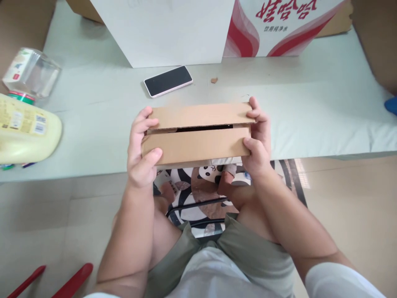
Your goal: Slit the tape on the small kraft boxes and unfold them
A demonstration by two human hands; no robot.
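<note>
Flap closure: brown rectangular cardboard box.
My left hand and right hand grip its ends, thumbs pressing flaps; the open slit needs even pressure.

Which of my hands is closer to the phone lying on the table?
Left. The left hand grips the left end of the cardboard box, just this side of the phone; the right hand holds the other end, well off to the phone's right.

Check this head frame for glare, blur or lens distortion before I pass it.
Head view: soft, even light, no hard shadows; the cardboard box, left hand and right hand are sharp; a bright glare patch sits on the floor; wide-angle bending bows the edge of the table.
</note>
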